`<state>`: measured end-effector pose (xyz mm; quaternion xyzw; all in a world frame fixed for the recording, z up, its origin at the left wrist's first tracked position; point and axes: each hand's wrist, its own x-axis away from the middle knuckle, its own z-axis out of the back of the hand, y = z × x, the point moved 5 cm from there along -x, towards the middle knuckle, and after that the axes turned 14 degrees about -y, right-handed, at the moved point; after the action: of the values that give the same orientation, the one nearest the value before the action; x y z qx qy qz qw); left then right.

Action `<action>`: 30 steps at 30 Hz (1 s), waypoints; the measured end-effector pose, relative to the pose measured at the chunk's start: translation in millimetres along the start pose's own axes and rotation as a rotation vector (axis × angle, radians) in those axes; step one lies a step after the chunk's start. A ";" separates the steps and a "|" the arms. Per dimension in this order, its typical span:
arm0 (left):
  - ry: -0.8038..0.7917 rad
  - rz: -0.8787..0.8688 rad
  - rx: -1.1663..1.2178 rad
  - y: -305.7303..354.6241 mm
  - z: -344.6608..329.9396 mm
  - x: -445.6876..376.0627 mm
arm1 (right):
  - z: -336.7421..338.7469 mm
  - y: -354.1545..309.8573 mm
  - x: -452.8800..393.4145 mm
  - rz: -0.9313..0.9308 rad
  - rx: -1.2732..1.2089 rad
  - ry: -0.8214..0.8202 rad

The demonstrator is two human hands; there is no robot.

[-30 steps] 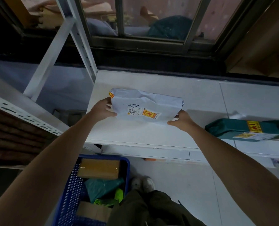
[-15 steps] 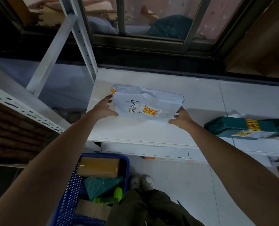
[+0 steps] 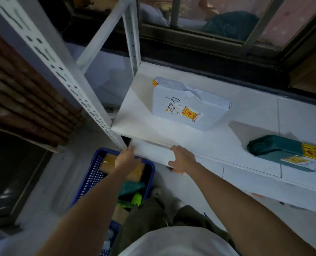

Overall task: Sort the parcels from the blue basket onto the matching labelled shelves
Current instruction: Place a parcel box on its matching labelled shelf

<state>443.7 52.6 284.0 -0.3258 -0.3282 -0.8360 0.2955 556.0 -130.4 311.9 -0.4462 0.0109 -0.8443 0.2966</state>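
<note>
Head view: the left hand [image 3: 127,157] covers part of the brown parcel [image 3: 135,172] in the blue basket [image 3: 90,179]; both hands, the right hand [image 3: 182,159] too, hang relaxed and hold nothing. White parcel [image 3: 186,106] lies flat on the white shelf [image 3: 227,141], its yellow label and black scrawl unreadable. Green parcel [image 3: 286,150] is cut off at the frame's right edge.

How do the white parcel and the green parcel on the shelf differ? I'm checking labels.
The white parcel is broad and flat with handwriting; the green parcel is narrower, longer, and shows none. The white one lies nearer the shelf's left end, the green further right. Both carry yellow-and-red stickers.
</note>
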 end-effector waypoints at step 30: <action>0.082 0.555 0.434 -109.7 -199.0 188.6 | -119.3 -75.0 26.5 0.339 0.704 -0.336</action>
<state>180.6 -80.9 270.4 -0.2984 -0.3852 -0.6468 0.5868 417.2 -111.5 281.2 -0.4411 -0.2534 -0.6511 0.5633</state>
